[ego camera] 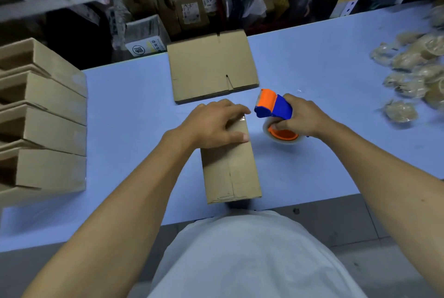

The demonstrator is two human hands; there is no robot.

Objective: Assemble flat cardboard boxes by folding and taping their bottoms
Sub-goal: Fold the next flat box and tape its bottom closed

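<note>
Box [230, 163] stands at worktop [312, 177] near edge, bottom seam up. Left hand [211, 124] presses flat on its far end, fingers straight. Right hand [300, 117] grips tape dispenser [274, 108] just beside it.

Risk: flaps may spring open if pressure eases; tape may run off-seam.

Count: one flat stack [211, 67] at far edge; four assembled boxes [43, 117], left edge.
</note>
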